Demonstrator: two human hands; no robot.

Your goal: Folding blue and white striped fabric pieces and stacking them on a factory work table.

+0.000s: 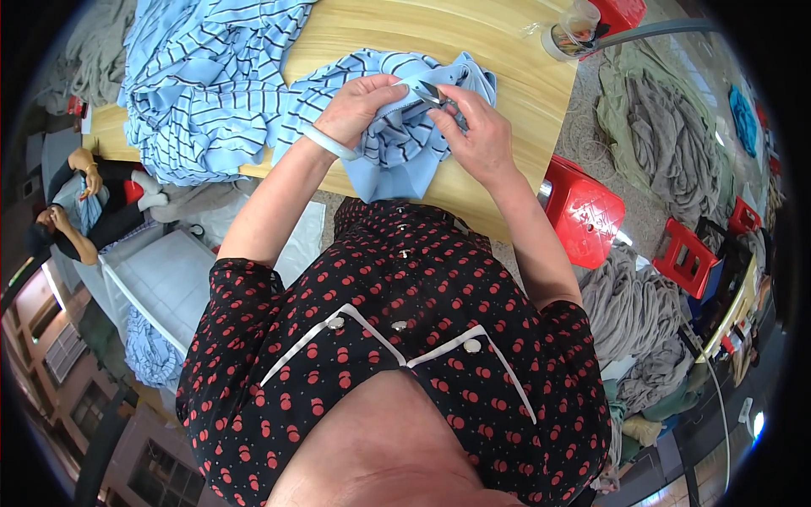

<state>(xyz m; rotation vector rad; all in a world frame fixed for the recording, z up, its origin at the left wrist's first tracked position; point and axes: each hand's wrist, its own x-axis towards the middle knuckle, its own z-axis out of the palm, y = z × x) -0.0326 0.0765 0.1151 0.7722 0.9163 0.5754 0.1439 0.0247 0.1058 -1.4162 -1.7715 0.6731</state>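
Note:
A light blue garment with dark and white stripes (395, 179) lies bunched at the near edge of the wooden table (397, 21). My left hand (359, 108), with a pale bangle (329, 142) at its wrist, pinches a folded edge of the cloth between thumb and fingers. In my right hand (481, 139) is a small pair of thread snips (430, 93), its dark pointed blades lying against the cloth close to my left fingertips. Most of the snips' handle is hidden by my fingers.
More striped blue cloth (203, 84) is heaped on the table's left. A cup of small tools (568, 40) stands at the far right corner. Red stools (583, 211) and piles of grey cloth (676, 160) sit on the right. Another person (76, 207) sits at left beyond a white bin (156, 262).

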